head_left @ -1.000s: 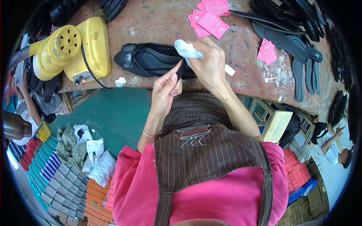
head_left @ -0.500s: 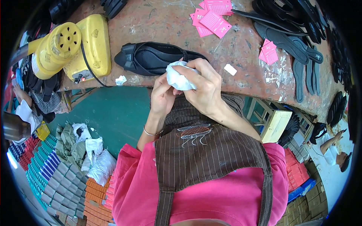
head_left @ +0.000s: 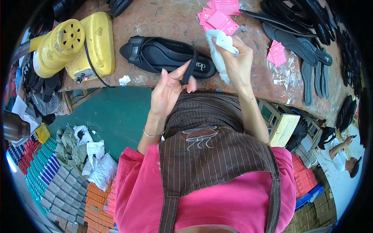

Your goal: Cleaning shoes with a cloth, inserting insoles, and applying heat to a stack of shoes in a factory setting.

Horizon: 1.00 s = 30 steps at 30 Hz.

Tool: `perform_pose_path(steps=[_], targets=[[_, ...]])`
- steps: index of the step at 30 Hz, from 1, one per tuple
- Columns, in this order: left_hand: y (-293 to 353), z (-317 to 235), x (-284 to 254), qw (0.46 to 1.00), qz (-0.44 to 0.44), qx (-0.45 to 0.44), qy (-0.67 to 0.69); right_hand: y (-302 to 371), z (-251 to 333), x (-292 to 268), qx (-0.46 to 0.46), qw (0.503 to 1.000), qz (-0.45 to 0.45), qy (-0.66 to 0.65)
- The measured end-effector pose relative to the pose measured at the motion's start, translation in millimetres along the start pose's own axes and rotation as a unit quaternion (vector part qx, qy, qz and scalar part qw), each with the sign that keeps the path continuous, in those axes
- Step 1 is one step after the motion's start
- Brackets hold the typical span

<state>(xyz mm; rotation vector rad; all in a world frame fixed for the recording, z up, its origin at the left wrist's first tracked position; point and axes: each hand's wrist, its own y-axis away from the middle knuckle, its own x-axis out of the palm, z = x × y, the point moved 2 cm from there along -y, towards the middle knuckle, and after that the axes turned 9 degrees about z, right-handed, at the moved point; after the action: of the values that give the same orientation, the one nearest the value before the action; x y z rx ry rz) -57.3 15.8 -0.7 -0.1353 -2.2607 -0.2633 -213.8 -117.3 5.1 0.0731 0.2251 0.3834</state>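
A black pointed flat shoe (head_left: 155,54) with a bow on its toe lies on the worktable, toe to the left. Its braided black back strap (head_left: 190,70) is drawn toward me across the heel end. Fingers of my left hand (head_left: 167,91) hook through and around this strap, while the thumb points up, apart from them. Just right of the heel, my right hand (head_left: 239,64) grips a crumpled white cloth (head_left: 220,56) between thumb and fingers. The cloth's lower part hangs beside the heel. The right hand's fingertips are partly hidden by the cloth.
A yellow machine (head_left: 93,46) with a black cable stands on the left. Pink cards (head_left: 223,22) lie behind the cloth, with more pink cards (head_left: 276,53) and dark insoles (head_left: 307,77) farther right. The table's near edge runs beneath my hands. A person (head_left: 344,155) is at far right.
My right hand has moved right and away from the left hand, with the cloth now hanging loose instead of balled up. The left hand's fingers now reach through the strap.
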Motion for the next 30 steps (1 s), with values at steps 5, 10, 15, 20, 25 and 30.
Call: perform_pose_path(steps=[5, 10, 15, 20, 25, 30], targets=[[-2, -14, 11, 0.998, 0.019, -0.032, -0.052, 11, 15, -11, -0.034, 0.998, -0.008, 0.055], [1, -16, 20, 1.000, -0.004, -0.008, -0.006, 51, 41, 7, -0.268, 0.939, -0.013, 0.213], [10, -7, 11, 0.998, -0.024, -0.020, 0.060, 57, 32, 28, -0.294, 0.903, 0.038, 0.312], [-1, -13, 1, 0.998, -0.002, -0.014, 0.068, 3, 32, -10, -0.221, 0.916, -0.040, 0.331], [-7, -33, 24, 0.999, -0.040, -0.005, 0.010, 21, 62, 4, -0.290, 0.887, 0.085, 0.350], [12, -28, 7, 0.963, -0.163, -0.070, -0.204, -29, 17, -84, 0.041, 0.997, -0.063, 0.002]])
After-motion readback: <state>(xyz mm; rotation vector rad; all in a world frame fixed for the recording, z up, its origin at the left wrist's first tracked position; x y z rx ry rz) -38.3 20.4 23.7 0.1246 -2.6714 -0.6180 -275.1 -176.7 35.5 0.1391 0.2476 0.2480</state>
